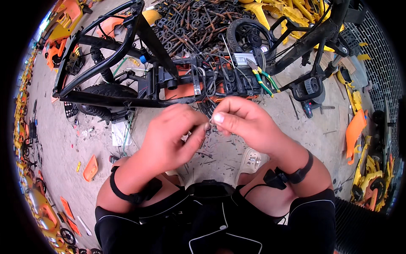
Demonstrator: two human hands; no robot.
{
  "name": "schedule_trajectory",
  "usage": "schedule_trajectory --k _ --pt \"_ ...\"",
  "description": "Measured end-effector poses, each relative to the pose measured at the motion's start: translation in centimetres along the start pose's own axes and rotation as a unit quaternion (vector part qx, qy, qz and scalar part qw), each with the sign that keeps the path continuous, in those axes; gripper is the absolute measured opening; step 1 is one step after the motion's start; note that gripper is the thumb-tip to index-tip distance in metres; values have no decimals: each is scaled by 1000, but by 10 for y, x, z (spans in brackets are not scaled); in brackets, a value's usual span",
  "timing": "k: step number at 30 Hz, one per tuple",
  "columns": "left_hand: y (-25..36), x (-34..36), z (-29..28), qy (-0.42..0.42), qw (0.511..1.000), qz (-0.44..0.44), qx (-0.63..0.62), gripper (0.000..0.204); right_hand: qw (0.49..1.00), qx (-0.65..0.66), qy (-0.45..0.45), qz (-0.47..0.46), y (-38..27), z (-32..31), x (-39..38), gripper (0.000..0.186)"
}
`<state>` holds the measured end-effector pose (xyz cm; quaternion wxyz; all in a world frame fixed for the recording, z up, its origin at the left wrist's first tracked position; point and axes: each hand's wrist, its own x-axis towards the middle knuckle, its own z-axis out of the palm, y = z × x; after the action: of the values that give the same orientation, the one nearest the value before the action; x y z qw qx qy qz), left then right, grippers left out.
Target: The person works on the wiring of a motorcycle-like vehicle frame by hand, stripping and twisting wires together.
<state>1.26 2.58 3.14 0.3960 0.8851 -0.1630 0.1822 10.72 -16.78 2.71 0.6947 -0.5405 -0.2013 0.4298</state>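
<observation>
My left hand (171,135) and my right hand (245,122) meet in front of the black bike frame (127,100), fingertips almost touching. Between thumb and forefinger, my right hand pinches a thin wire (210,122). The left thumb and fingers are closed at the same spot; what they hold is too small to make out. Just beyond the hands, a bundle of grey and black cables (211,84) lies over the frame's middle. Pliers with green and yellow handles (263,80) rest open on the frame to the right of the cables.
Rusty metal parts (186,29) are heaped behind the frame, beside a spoked wheel (251,38) and yellow panels (296,12). A power drill (307,109) lies at the right. Orange panels (356,131) (90,168) and scraps litter the concrete floor.
</observation>
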Motion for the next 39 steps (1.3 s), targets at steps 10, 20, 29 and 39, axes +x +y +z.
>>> schedule_trajectory --k 10,20,29,39 --pt "-3 -3 -3 -49 884 -253 -390 7 731 -539 26 -418 -10 -13 2 38" --pt "-5 -7 1 -45 872 -270 -407 5 736 -507 69 -444 3 -4 9 14" --pt "4 -2 -2 -15 997 -49 -65 15 997 -65 38 7 2 5 -1 14" --pt "0 0 -4 -11 997 -56 -46 12 998 -49 24 18 2 -2 2 23"
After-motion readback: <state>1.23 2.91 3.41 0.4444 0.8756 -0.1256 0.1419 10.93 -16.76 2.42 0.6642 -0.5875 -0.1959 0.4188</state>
